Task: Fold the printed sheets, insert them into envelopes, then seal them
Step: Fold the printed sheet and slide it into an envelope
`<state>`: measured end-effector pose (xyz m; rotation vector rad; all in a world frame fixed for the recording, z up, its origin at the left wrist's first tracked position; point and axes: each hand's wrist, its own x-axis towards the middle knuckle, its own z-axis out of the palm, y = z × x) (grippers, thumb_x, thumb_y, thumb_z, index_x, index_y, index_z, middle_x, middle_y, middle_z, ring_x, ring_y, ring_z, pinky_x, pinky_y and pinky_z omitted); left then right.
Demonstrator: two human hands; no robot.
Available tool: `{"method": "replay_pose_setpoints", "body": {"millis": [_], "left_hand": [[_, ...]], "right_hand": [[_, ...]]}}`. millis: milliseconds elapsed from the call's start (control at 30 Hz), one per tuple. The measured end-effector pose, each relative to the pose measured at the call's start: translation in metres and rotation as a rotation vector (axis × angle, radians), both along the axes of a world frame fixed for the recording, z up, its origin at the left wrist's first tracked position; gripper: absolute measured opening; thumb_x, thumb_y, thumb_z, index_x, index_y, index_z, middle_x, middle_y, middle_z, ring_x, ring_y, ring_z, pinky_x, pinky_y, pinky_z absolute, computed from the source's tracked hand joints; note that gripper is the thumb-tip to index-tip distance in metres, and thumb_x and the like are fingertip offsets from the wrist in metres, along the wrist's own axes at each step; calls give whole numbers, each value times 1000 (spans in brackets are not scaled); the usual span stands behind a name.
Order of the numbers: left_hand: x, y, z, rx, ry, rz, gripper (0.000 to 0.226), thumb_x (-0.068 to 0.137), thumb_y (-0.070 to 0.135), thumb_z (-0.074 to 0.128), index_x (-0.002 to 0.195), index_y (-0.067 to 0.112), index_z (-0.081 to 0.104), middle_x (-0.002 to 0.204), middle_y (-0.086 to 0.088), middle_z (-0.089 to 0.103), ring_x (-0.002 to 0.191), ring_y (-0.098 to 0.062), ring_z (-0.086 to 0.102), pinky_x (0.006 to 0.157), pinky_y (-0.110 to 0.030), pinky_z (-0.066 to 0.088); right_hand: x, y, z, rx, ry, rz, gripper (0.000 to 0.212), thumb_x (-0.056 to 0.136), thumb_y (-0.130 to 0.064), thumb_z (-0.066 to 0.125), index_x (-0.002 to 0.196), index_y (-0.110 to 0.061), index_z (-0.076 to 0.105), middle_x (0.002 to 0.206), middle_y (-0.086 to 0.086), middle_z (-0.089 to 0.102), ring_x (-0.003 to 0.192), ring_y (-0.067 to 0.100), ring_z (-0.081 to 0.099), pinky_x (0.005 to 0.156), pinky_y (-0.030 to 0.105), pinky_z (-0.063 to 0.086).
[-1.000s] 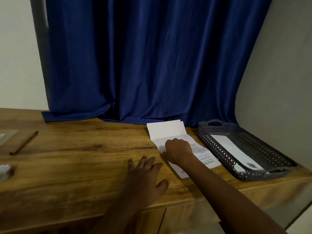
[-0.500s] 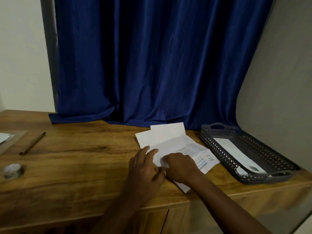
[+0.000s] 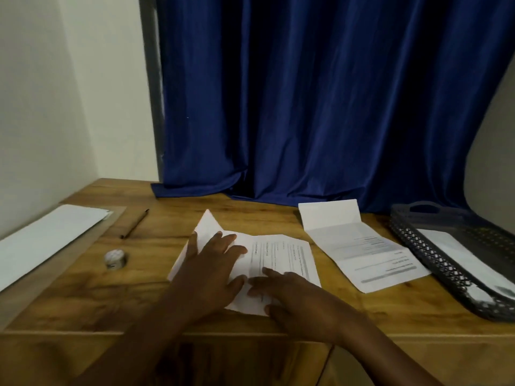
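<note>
Your left hand lies flat w/ fingers spread on the left part of a printed sheet, pressing it onto the wooden table. Your right hand sits on the near right part of the same sheet, fingers stretched out flat, not gripping anything. So both hands are relaxed and just pushing down on paper. The sheet is in the middle of the table near the front edge, and its far left corner sticks up, tilted off the surface.

To the right of it there's a second printed sheet, creased, w/ its far panel standing up a bit. Just right of that is a dark perforated tray w/ what looks like a white envelope lying inside, can't tell more bc it's dim.

Left side: a stack of white paper or envelopes at the far left, a dark pen next to it, and a small roll, prob tape, nearer you. Blue curtain hangs behind the table, its hem resting on the far edge.
</note>
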<state>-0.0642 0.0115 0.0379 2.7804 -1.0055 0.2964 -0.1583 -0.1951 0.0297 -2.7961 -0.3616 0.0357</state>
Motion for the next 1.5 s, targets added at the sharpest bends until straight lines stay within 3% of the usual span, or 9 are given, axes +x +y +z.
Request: {"method": "replay_pose_setpoints", "body": {"millis": [133,300,500,600,667,900,1233,1333,1500], "left_hand": [[3,26,-7,135,47,46,65,100,59,40,157,36,20,170,5,9,157,-20,1,123,-57,-9],[9,39,-22,132,163,102,71,99,69,29,160,34,15,171,1,5,157,-24,-3,124,-57,-2],[6,35,-43,96,161,56,73,98,69,12,162,33,5,171,5,-2,156,-21,-12,124,-53,-7],[7,36,-46,184,135,13,70,103,59,22,161,32,-6,170,5,-10,154,-22,-20,123,-54,-9],[8,38,-46,229,132,16,72,103,56,26,160,32,-12,169,5,-16,153,-21,-23,123,-53,-10],[9,37,-42,160,185,46,72,97,70,8,161,40,-3,169,11,-13,154,-16,-19,125,-50,-9],[19,35,-21,192,249,368,73,101,65,18,161,25,6,171,-6,-4,156,-35,-10,123,-63,-2],[6,9,-22,145,73,216,65,104,54,28,160,26,12,170,-4,-6,155,-34,-14,122,-64,-3],[-2,-24,-33,139,209,-32,62,106,54,20,162,32,1,170,2,-13,155,-24,-18,124,-57,-6]], "right_hand": [[12,18,-3,47,73,99,50,98,-27,57,135,-57,45,158,-34,24,145,-7,19,115,24,21],[19,26,-3,103,-115,54,29,93,-44,58,121,-50,61,133,-38,53,115,-29,36,93,4,26],[35,56,-5,196,-405,-120,36,99,-48,46,131,-38,59,136,-20,60,121,-11,44,101,7,24],[43,85,-12,165,-331,-100,45,102,-49,34,142,-33,49,146,-10,54,136,5,43,116,29,27],[49,93,-22,106,-162,-112,58,103,-57,23,155,-32,29,163,-6,32,152,12,23,123,39,11],[53,35,-34,-131,-40,-216,77,94,-75,8,160,-36,3,170,-5,-3,156,17,-7,125,46,-1],[50,3,-44,-185,-85,-336,78,92,-76,4,160,-38,0,170,-3,-2,156,21,-5,124,46,0],[50,3,-45,-177,-99,-335,82,88,-78,-2,159,-38,0,170,-2,-1,156,20,-5,124,45,-1],[49,0,-45,-209,-110,-321,71,97,-69,8,160,-35,2,170,0,-1,156,20,-6,124,42,0]]}}
